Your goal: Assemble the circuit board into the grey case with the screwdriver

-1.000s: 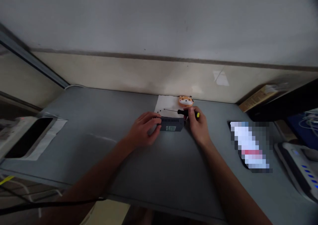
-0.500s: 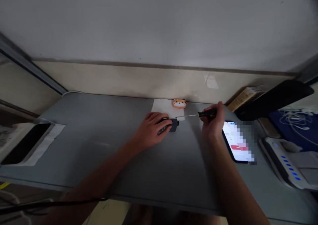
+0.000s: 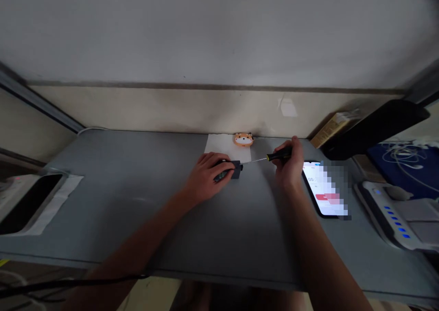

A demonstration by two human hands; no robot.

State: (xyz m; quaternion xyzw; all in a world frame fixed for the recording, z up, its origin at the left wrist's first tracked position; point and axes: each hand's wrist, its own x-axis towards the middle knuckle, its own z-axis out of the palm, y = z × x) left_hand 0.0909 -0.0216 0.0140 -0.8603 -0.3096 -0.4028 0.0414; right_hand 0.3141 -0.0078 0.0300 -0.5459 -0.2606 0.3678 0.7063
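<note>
Grey worktop [image 3: 137, 219] along a pale wall was seen to carry the work near its far edge. A small black box [image 3: 236, 169] was pinned flat there by the left hand [image 3: 206, 178], whose fingers were curled over its left part. A screwdriver [image 3: 270, 157] was gripped by its black and yellow handle in the closed right hand [image 3: 290, 169], and its thin shaft was laid nearly level with the tip at the box's right end. The work was judged to be under way, not finished: no loose screw or opened cover could be made out. Most of the box was hidden under the left hand, and whether the tip was seated in a screw could not be told. A white sheet [image 3: 222, 145] and an orange animal figure [image 3: 243, 139] were seen just behind; a phone [image 3: 322, 187] beside the right hand was blurred out
</note>
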